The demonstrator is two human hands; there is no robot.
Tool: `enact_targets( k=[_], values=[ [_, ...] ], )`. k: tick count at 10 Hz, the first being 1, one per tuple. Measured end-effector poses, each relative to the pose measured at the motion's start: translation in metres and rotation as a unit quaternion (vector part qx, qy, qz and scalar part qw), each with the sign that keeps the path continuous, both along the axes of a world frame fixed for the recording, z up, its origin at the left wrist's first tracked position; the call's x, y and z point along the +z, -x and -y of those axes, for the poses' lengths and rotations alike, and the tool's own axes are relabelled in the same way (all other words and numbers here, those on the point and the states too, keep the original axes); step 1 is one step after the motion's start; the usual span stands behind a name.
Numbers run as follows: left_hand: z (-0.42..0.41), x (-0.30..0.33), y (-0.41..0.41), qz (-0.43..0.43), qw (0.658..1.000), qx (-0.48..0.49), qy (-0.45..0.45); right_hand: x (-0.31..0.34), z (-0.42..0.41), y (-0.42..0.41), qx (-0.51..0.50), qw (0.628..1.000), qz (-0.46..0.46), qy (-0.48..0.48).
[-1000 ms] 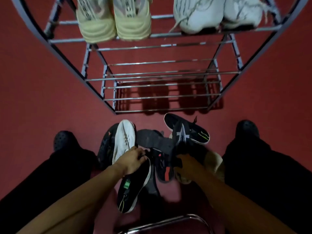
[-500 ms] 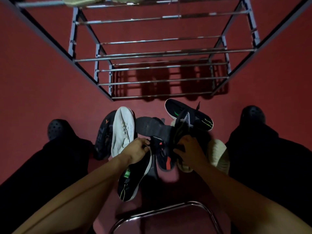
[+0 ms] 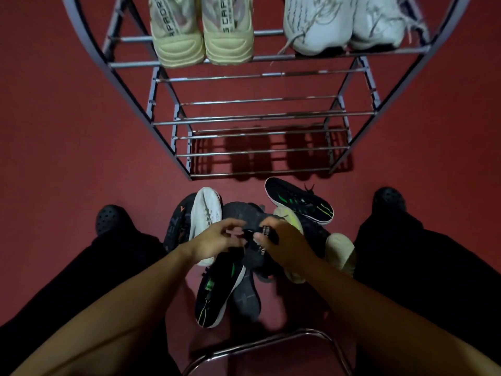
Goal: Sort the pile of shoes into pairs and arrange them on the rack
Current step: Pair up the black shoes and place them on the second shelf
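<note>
A pile of shoes lies on the red floor between my legs. My left hand [image 3: 217,240] and my right hand [image 3: 282,242] meet over a dark grey knit shoe [image 3: 245,213] in the middle and both grip it by its collar. A white shoe [image 3: 206,213] lies left of it, beside a dark shoe with an orange mark [image 3: 179,223]. One black shoe with green stripes [image 3: 298,199] lies at the pile's far right, its match [image 3: 217,291] nearer me. A cream shoe [image 3: 339,253] sits right. The metal rack [image 3: 257,115] stands ahead, its top shelf holding a cream pair [image 3: 203,31] and a white pair [image 3: 344,23].
The rack's lower shelves hold nothing. A chrome tube frame [image 3: 271,340] curves at the bottom edge, close to me. My black-trousered legs and black clogs [image 3: 111,218] flank the pile on both sides. Red floor surrounds the rack.
My left hand let go of the near black-green shoe, my right left the other dark shoe, and both moved onto the dark grey knit shoe. The view tilted up, showing the top shelf again.
</note>
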State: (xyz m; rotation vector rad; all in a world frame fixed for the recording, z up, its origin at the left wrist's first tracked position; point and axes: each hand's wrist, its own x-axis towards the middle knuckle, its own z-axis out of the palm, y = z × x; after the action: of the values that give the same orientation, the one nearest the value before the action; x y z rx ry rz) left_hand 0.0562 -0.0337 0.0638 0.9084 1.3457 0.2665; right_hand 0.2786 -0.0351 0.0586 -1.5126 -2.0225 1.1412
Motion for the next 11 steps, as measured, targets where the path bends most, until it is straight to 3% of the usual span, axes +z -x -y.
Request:
enact_targets(
  k=[1,2,3,4,5,6,7,8,9,10,11],
  values=[
    [-0.002,0.034,-0.009,0.070,0.990,-0.118,0.028,0.024,0.002,0.027,0.011,0.992,-0.038,-0.118],
    [0.000,0.049,-0.011,0.065,0.984,-0.164,-0.016,0.037,0.005,0.046,-0.015,0.989,-0.056,-0.132],
    [0.001,0.045,0.003,0.008,0.987,-0.105,-0.122,0.039,0.004,0.054,-0.039,0.991,-0.087,-0.094],
    [0.000,0.034,0.015,-0.084,0.966,-0.135,-0.204,0.032,0.002,0.057,-0.019,0.990,-0.118,-0.079],
    [-0.005,0.020,0.019,-0.169,0.944,-0.169,-0.228,0.016,-0.003,0.057,-0.024,0.988,-0.141,-0.053],
    [-0.011,0.003,0.017,-0.234,0.924,-0.164,-0.255,-0.007,-0.014,0.053,-0.086,0.989,-0.124,-0.005],
    [-0.017,-0.018,0.024,-0.262,0.922,-0.137,-0.251,-0.040,-0.029,0.032,-0.130,0.988,-0.003,0.084],
    [-0.019,-0.040,0.035,-0.242,0.936,-0.045,-0.254,-0.074,-0.041,0.004,-0.083,0.978,0.116,0.154],
    [-0.018,-0.064,0.043,-0.213,0.964,0.048,-0.153,-0.100,-0.053,-0.007,-0.089,0.972,0.108,0.191],
    [-0.012,-0.081,0.055,-0.282,0.949,-0.061,-0.129,-0.124,-0.059,-0.008,-0.095,0.969,0.123,0.195],
    [-0.008,-0.085,0.056,-0.200,0.966,0.047,-0.159,-0.148,-0.061,-0.011,-0.102,0.967,0.131,0.193]
  ],
)
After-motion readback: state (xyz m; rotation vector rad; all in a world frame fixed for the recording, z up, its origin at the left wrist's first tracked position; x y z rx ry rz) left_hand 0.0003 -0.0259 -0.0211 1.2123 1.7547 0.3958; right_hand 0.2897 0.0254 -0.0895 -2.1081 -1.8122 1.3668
